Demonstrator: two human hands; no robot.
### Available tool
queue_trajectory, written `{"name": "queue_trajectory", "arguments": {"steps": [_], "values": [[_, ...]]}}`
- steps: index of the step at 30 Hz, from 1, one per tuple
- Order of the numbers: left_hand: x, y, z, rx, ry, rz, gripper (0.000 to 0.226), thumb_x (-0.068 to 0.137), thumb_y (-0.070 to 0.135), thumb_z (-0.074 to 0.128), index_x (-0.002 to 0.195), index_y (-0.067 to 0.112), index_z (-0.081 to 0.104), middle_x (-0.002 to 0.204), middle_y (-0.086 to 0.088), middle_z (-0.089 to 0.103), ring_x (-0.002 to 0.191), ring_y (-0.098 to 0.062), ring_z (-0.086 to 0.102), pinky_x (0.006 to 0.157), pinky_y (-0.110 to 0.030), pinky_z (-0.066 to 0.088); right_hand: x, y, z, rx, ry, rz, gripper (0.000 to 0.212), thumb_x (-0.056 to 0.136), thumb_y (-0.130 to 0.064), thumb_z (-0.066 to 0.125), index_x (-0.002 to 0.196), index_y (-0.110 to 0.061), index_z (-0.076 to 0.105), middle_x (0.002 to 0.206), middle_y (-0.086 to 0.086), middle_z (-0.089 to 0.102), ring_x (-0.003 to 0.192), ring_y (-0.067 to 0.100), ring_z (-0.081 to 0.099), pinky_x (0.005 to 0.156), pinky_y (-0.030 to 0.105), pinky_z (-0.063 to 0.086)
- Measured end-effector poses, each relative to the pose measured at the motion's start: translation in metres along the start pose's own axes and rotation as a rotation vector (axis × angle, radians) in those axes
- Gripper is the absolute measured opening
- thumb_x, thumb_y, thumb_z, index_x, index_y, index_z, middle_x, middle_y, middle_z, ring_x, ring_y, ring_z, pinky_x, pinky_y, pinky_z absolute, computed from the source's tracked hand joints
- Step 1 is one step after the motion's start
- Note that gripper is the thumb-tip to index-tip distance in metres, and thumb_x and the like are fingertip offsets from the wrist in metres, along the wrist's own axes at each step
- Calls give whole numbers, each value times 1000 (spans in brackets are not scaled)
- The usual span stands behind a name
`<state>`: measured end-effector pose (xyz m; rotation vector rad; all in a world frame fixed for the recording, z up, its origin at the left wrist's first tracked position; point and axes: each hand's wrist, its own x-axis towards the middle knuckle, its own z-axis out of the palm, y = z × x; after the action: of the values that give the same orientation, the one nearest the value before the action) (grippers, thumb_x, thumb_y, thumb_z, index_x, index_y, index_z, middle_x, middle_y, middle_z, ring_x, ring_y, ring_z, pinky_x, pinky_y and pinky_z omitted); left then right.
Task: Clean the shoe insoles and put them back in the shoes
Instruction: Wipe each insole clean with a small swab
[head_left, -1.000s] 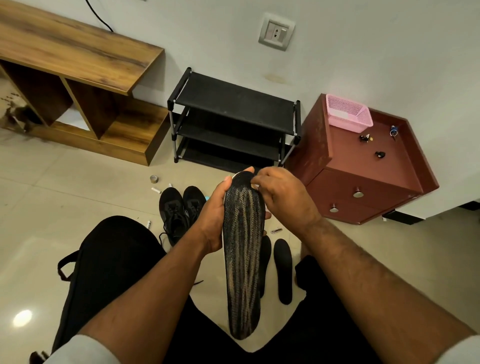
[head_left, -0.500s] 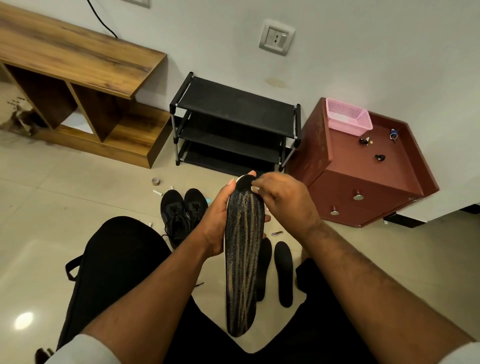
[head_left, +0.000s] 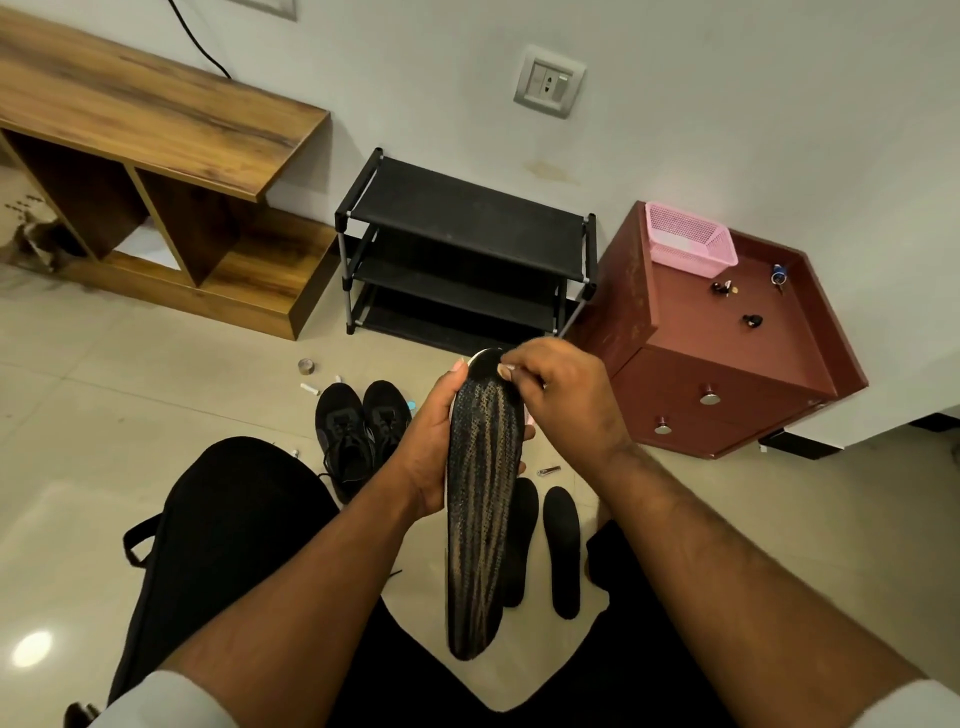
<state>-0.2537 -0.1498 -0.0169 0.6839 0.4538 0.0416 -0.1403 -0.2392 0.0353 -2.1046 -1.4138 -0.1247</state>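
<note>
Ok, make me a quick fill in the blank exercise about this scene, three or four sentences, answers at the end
1. The left hand grips a patterned ____ by its side.
2. The pair of black shoes stands on the ____.
3. The basket on the red-brown cabinet is ____ in colour.
4. Two plain black insoles lie flat, ____ of any shoe.

Missing words: insole; floor; pink; outside

No lettering, brand, number or sign can be read anywhere in the view. The wall socket plate (head_left: 549, 82) on the far wall, the patterned insole (head_left: 480, 499) held up, and the black shoes (head_left: 363, 431) on the floor show no legible marks.
</note>
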Motion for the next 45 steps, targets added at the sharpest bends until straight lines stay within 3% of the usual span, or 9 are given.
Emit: {"name": "queue_trajectory", "arguments": {"steps": [7, 12, 18, 24, 29, 31, 37, 42, 45], "values": [[-3, 1, -6, -77, -34, 44, 63, 96, 53, 31, 97, 6, 73, 94, -20, 67, 85, -31, 63, 81, -45, 50, -7, -6, 9, 10, 13, 1, 12, 87, -7, 64, 96, -7, 71, 92, 4, 68, 89, 14, 62, 82, 33, 53], [-4, 5, -7, -104, -23, 33, 65, 93, 57, 36, 111, 1, 64, 97, -20, 65, 85, -30, 63, 75, -41, 55, -31, 5, 14, 17, -43, 29, 12, 83, -3, 66, 93, -6, 72, 88, 4, 69, 84, 16, 63, 75, 39, 55], [-1, -1, -3, -41, -7, 8, 64, 95, 55, 35, 124, 4, 61, 108, -23, 66, 92, -31, 67, 85, -49, 51, 5, -3, 4, 28, 41, 37, 11, 85, -6, 65, 93, -6, 72, 89, 4, 68, 85, 14, 63, 80, 32, 54], [-1, 5, -3, -132, -8, 15, 65, 93, 57, 35, 109, 3, 67, 101, -21, 66, 87, -31, 64, 82, -47, 51, -10, 0, 10, 16, -22, 15, 10, 86, -4, 63, 92, -6, 71, 88, 5, 66, 85, 18, 61, 78, 38, 53], [-2, 6, -6, -148, -5, 8, 68, 94, 58, 34, 110, 1, 67, 101, -20, 65, 84, -30, 63, 77, -43, 53, -32, 6, 14, -3, -73, 14, 14, 85, -6, 59, 91, -7, 72, 86, 5, 68, 81, 20, 63, 72, 41, 55], [-2, 3, -4, -106, -1, 5, 66, 95, 57, 32, 108, 2, 65, 94, -19, 66, 82, -30, 64, 76, -43, 53, -22, 4, 11, -7, -64, 14, 16, 86, -8, 57, 92, -5, 71, 87, 7, 67, 84, 22, 63, 74, 41, 54], [-2, 2, -1, -68, 0, 22, 64, 96, 55, 31, 116, 3, 63, 99, -21, 68, 86, -32, 66, 81, -47, 51, 0, 0, 9, -47, -22, 19, 14, 87, -4, 61, 97, -5, 71, 93, 6, 67, 92, 19, 62, 85, 34, 51], [3, 4, -5, -96, 25, 55, 67, 98, 53, 29, 83, 8, 77, 84, -16, 69, 73, -26, 68, 65, -38, 58, -26, 5, 10, -78, -86, -34, 20, 87, -10, 52, 91, -6, 71, 87, 5, 67, 84, 21, 62, 75, 35, 52], [3, 5, -7, -102, 33, 64, 68, 98, 53, 29, 81, 9, 78, 84, -16, 69, 72, -26, 68, 63, -37, 58, -31, 7, 12, -66, -93, -16, 16, 85, -6, 57, 91, -6, 71, 88, 6, 68, 84, 23, 63, 74, 38, 54]]}}
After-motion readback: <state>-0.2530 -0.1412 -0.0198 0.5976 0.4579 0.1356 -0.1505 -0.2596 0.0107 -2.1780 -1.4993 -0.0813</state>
